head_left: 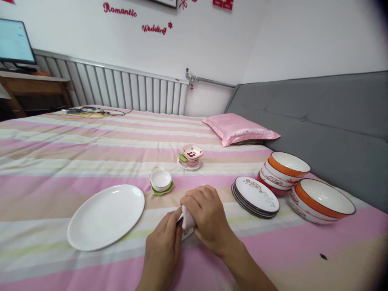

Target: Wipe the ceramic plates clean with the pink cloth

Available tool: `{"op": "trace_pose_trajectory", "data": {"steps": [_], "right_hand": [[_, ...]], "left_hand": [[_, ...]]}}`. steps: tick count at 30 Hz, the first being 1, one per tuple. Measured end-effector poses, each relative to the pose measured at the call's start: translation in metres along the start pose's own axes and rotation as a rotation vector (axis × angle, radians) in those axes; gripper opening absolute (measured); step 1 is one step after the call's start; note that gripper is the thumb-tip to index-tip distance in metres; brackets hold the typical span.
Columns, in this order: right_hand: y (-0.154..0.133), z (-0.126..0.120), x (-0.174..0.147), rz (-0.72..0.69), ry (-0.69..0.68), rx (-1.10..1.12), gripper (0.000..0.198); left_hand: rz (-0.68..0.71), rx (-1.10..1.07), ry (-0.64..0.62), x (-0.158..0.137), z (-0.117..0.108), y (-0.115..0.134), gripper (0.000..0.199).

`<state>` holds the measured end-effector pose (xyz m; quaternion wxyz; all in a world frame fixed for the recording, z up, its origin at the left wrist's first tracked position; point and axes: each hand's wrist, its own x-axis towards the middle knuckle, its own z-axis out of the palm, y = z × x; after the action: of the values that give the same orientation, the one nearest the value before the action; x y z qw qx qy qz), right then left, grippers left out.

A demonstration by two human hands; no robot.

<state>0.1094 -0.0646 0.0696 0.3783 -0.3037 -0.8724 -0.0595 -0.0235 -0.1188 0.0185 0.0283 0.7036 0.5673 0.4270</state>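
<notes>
Pink, white and beige striped bed cover [45,161] is spread beneath both hands. A white, dark-rimmed plate [186,233], mostly hidden, is held at three o'clock from the left hand [162,244], its edge gripped by curled fingers; its long axis cannot be told. At one o'clock from the plate, a pale pink, bunched cloth [188,218] is clasped at its rim by the right hand [207,210].

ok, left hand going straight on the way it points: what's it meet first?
Probably the pale cloth bunched in the right hand, just past the fingertips of the left hand. Depth is unclear there; they may already touch.
</notes>
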Motion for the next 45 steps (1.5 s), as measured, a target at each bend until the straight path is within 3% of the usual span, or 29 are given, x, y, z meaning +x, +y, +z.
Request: {"op": "trace_pose_trajectory", "data": {"steps": [3,6,9,11,15,18,24,28,35,41,45], "right_hand": [[0.008,0.002,-0.001,0.057,0.04,0.053,0.025],[0.022,0.001,-0.003,0.177,0.088,0.107,0.029],[0.034,0.0,-0.005,0.309,0.126,0.135,0.033],[0.039,0.0,-0.005,0.372,0.155,0.137,0.033],[0.04,-0.001,-0.006,0.401,0.173,0.14,0.033],[0.04,0.0,-0.006,0.435,0.19,0.154,0.033],[0.04,0.009,-0.009,0.599,0.213,0.374,0.032],[0.033,0.016,-0.008,0.601,0.167,0.431,0.034],[0.021,0.011,-0.004,0.46,0.099,0.371,0.036],[0.008,0.001,-0.003,0.249,0.052,0.243,0.031],[0.004,-0.001,-0.002,0.224,0.039,0.22,0.03]], "left_hand": [[-0.069,-0.024,-0.1,0.0,0.001,0.0,0.033],[-0.286,0.03,-0.194,0.001,0.002,0.001,0.038],[-0.451,0.136,-0.361,0.004,0.001,0.003,0.03],[-0.413,0.175,-0.448,0.004,0.002,0.005,0.029],[-0.344,0.17,-0.459,0.003,0.008,0.005,0.031],[-0.334,0.164,-0.388,0.0,0.011,0.001,0.032],[-0.11,0.139,0.142,-0.001,0.003,-0.007,0.016],[0.036,0.105,0.338,0.003,-0.005,-0.005,0.005],[0.11,0.052,0.409,0.004,-0.009,-0.003,0.006],[0.159,0.049,0.373,0.002,-0.008,-0.002,0.006],[0.144,0.027,0.326,0.002,-0.007,0.002,0.004]]}}
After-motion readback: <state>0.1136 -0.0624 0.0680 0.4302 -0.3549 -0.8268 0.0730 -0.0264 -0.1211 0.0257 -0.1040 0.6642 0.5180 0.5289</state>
